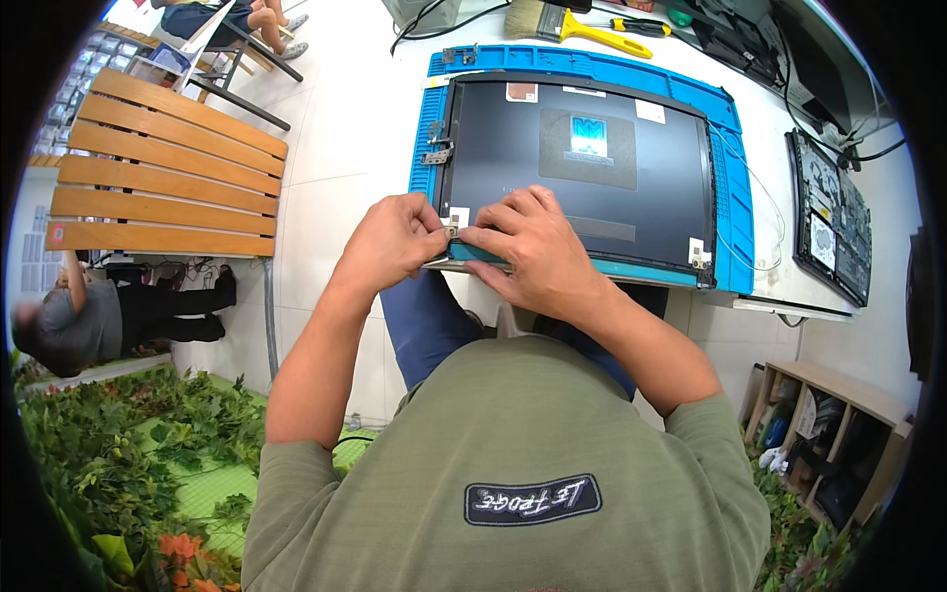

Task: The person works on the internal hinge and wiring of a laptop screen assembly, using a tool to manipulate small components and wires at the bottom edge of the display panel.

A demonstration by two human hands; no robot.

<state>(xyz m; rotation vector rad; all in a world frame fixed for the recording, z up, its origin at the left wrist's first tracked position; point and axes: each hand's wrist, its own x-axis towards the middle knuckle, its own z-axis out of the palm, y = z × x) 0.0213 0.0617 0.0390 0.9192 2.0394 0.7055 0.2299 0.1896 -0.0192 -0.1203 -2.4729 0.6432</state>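
A dark laptop screen panel (493,128) lies on a blue repair mat (735,217), with a foil label and pale stickers on its upper face. At its near left corner sits a small metal bracket (453,233). My left hand (395,242) is closed, thumb and fingertips pinched at that bracket; the exact grip is partly hidden. From the other side my right hand (538,247) reaches to the same corner. Its index finger points at the bracket, the other fingers are curled, and its thumb lies at the panel's near edge. A loose metal hinge (437,156) rests left of the panel.
A yellow-handled brush (602,35) and a screwdriver (641,27) lie beyond the mat. An opened laptop base (829,217) stands at the right, with a thin white cable (755,178) nearby. A slatted wooden bench (168,178) and another person (109,316) are at the left.
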